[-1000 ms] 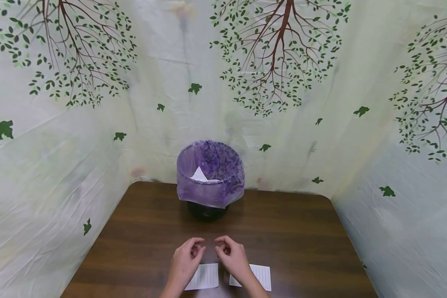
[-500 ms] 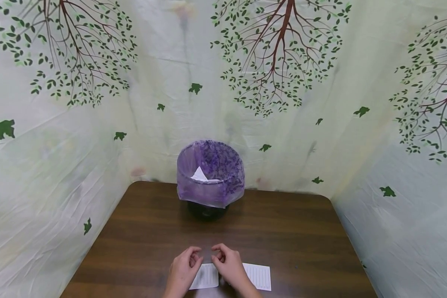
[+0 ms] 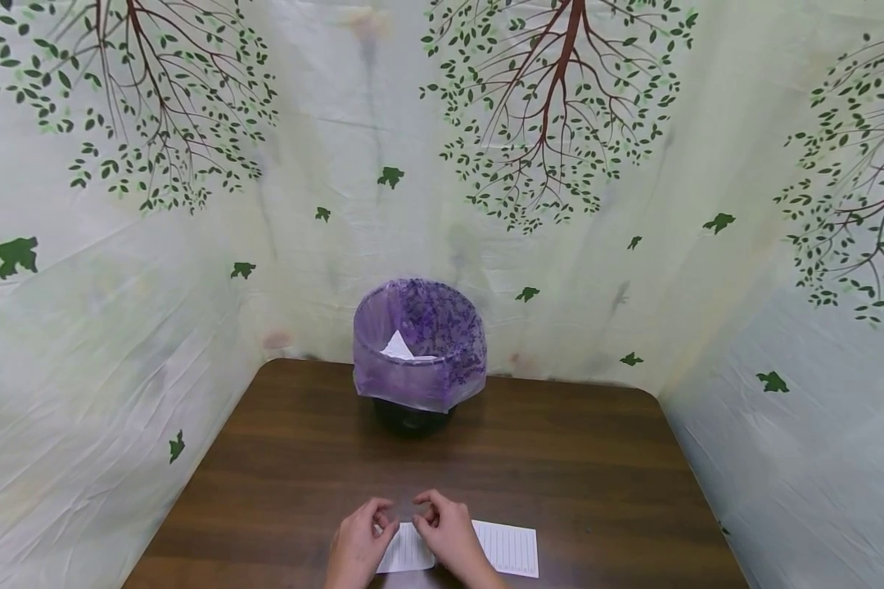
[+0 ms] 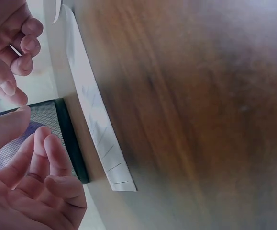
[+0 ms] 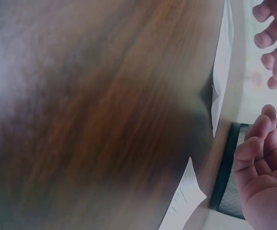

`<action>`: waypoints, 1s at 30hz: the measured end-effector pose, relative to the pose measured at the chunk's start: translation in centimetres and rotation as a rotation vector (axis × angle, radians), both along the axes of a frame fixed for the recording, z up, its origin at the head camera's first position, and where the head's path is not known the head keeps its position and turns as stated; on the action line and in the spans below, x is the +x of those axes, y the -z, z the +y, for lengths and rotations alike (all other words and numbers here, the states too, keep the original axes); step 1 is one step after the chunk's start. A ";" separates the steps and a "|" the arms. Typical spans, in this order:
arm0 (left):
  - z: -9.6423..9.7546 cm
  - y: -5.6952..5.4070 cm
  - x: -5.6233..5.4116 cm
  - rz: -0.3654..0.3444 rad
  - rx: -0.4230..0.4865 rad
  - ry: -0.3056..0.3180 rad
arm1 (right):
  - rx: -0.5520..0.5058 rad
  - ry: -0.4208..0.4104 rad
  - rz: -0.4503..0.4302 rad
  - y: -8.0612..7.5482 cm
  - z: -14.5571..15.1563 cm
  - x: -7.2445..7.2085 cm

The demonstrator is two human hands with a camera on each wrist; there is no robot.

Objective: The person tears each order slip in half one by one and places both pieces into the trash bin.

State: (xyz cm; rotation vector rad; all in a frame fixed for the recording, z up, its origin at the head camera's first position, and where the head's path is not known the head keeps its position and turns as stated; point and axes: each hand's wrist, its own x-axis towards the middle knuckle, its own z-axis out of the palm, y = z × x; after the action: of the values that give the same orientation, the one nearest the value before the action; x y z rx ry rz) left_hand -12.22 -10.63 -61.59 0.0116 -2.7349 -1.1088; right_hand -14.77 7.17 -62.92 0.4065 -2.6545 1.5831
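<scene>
My left hand [image 3: 361,540] and right hand [image 3: 449,536] hover over the near part of the table, fingertips facing each other with a small gap. Fingers on both hands bend loosely, and neither holds anything. Below them lie two lined pieces of paper. The left piece of paper [image 3: 412,555] is partly covered by both hands; the right piece of paper [image 3: 511,550] shows beyond my right forearm. Seen from the left wrist, a lined strip of paper [image 4: 97,120] lies under the fingers. In the right wrist view a paper's corner [image 5: 181,199] curls up.
A dark bin with a purple plastic liner [image 3: 405,384] stands at the back of the brown wooden table [image 3: 545,458]. White paper [image 3: 397,347] lies inside it. Leaf-patterned cloth walls [image 3: 589,311] surround the table's back and sides.
Both hands have drawn back toward the near edge and slightly left, so the right hand now covers part of the left paper. More of the right paper shows. Bin and papers stay put.
</scene>
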 end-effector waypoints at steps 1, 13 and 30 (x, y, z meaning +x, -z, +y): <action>-0.1 0.1 0.1 -0.003 -0.009 0.001 | 0.003 -0.004 0.005 0.1 -0.1 0.0; 0.0 0.9 0.3 -0.090 -0.033 -0.007 | 0.075 -0.026 0.020 0.8 -1.0 0.4; 0.0 2.0 0.3 -0.109 -0.130 0.010 | 0.251 -0.035 0.062 1.8 -1.5 0.5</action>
State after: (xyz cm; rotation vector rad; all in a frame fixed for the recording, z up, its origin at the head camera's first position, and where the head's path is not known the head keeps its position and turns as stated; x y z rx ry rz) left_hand -11.94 -10.66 -63.58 0.0413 -2.9013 -0.9573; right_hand -14.27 5.66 -64.77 0.5026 -2.8197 1.2255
